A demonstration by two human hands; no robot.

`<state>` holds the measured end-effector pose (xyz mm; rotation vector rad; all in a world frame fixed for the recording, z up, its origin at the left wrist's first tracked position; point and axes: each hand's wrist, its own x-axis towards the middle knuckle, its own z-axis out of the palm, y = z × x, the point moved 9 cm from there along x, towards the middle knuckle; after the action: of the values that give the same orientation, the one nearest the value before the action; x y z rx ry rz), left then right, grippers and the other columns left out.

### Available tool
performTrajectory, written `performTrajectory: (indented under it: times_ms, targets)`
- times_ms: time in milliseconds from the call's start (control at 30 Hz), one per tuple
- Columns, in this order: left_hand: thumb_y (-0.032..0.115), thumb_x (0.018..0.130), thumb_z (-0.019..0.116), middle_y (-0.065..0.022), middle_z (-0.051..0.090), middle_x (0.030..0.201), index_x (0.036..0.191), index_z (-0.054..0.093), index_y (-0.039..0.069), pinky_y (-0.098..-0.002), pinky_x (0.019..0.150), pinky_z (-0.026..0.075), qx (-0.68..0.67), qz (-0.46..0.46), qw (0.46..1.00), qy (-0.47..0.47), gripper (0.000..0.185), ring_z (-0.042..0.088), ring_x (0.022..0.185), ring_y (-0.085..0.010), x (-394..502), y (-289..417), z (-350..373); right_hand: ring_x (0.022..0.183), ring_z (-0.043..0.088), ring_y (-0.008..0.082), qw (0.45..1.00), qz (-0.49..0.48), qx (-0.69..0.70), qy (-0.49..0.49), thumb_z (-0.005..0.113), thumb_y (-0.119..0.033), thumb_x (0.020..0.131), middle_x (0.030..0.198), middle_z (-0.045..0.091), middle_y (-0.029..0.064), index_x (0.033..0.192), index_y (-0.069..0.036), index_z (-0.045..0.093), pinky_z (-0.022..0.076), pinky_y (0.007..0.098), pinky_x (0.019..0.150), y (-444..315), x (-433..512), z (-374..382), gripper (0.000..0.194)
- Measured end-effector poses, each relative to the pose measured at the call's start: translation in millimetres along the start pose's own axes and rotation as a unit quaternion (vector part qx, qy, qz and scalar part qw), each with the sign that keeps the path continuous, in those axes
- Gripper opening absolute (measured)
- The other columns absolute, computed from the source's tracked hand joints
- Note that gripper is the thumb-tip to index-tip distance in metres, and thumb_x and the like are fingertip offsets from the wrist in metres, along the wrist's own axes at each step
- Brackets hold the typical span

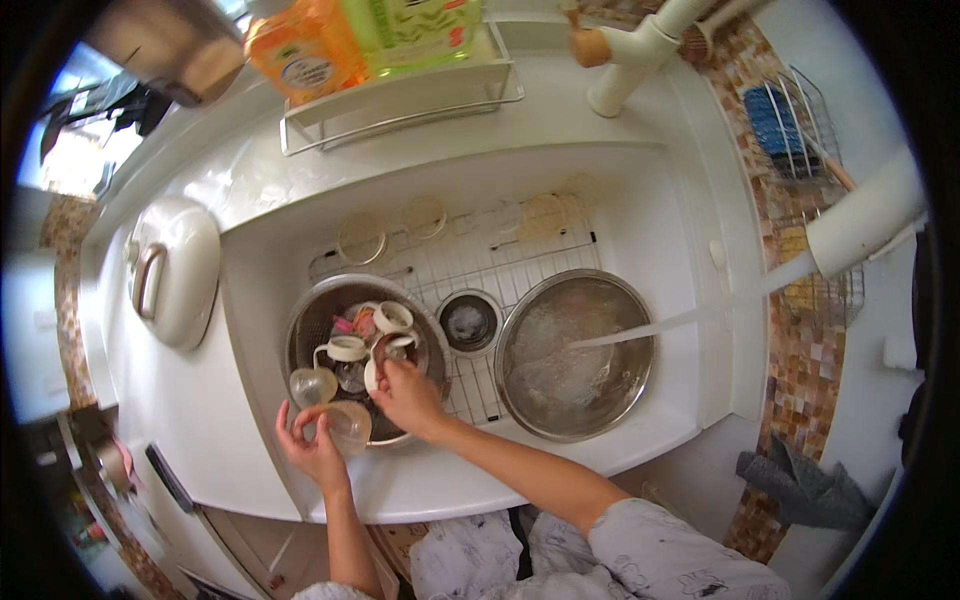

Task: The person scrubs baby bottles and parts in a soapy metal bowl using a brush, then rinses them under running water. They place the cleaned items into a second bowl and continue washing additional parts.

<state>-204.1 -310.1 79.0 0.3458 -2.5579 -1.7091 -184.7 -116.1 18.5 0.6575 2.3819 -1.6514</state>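
Note:
My left hand [321, 454] grips a clear, amber-tinted plastic cup or bottle [347, 427] at the near rim of a stainless steel colander bowl [309, 307]. Inside that bowl, my right hand [414, 399] has its fingers closed on a small part with a brown curved handle [384, 351]; its exact kind is unclear. Around it lie a white bottle collar with a handle [346, 348], another white ring [393, 317], pink and orange pieces [363, 322] and a clear rounded container [313, 386]. My fingers hide some of the contents.
Water from a white faucet [862, 221] runs into a steel basin [574, 431] on the right. The sink drain [469, 321] lies between both vessels, beside a wire rack [469, 394]. Clear round containers [361, 238] stand at the back. A white lid [180, 274] rests on the left counter.

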Motion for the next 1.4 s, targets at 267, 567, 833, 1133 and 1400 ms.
performTrajectory:
  times_ms: [267,567,833,1133,1400]
  targets:
    - [-0.007,0.079,0.057,-0.0088,0.059,0.090,0.121,0.044,0.000,-0.0254,0.072,0.051,0.008,0.025,0.999,-0.029,0.044,0.056,0.083,-0.0122,0.5,-5.5,0.7,0.108,0.048,0.0324,0.985,-0.048,-0.167,0.024,0.055,-0.013,0.080,0.105,0.051,0.0195,0.100,0.010,0.051,0.0499,0.0398,0.078,20.1,-1.4,34.8,0.031]
    - [-0.008,0.077,0.056,-0.0070,0.059,0.086,0.113,0.050,-0.003,-0.0240,0.069,0.048,0.061,0.017,0.986,-0.157,0.037,0.055,0.080,-0.0119,-1.0,-15.3,44.4,0.110,0.043,0.0342,0.963,0.054,-0.188,0.184,0.060,0.000,0.067,0.115,0.044,0.0186,0.104,0.001,0.053,0.0368,0.0409,0.093,75.3,-112.7,-158.3,0.038]
    - [-0.008,0.075,0.059,-0.0056,0.058,0.080,0.097,0.056,-0.002,-0.0259,0.066,0.049,0.030,-0.058,0.961,-0.267,0.023,0.053,0.072,-0.0126,-10.1,-69.9,117.7,0.113,0.044,0.0349,0.886,0.074,-0.451,0.082,0.066,-0.011,0.070,0.112,0.049,0.0227,0.113,-0.001,0.054,0.0367,0.0442,0.093,150.5,-76.9,-188.9,0.046]
    - [-0.003,0.081,0.058,-0.0024,0.056,0.083,0.096,0.058,-0.001,-0.0243,0.059,0.052,-0.028,-0.011,0.975,-0.218,0.015,0.053,0.075,-0.0091,-1.6,-34.5,124.5,0.094,0.059,0.0284,0.995,0.036,-0.083,-0.041,0.078,-0.026,0.065,0.100,0.060,0.0167,0.105,-0.001,0.058,0.0464,0.0375,0.080,164.5,-64.9,-203.8,0.051]
    - [-0.006,0.081,0.051,-0.0102,0.053,0.089,0.097,0.053,-0.003,-0.0300,0.072,0.045,0.138,0.100,0.982,-0.075,0.016,0.054,0.083,-0.0214,29.5,-28.3,58.3,0.095,0.057,0.0294,0.991,0.020,-0.133,-0.003,0.079,-0.028,0.066,0.101,0.059,0.0155,0.109,-0.002,0.055,0.0455,0.0347,0.082,149.8,-82.0,-239.2,0.055]
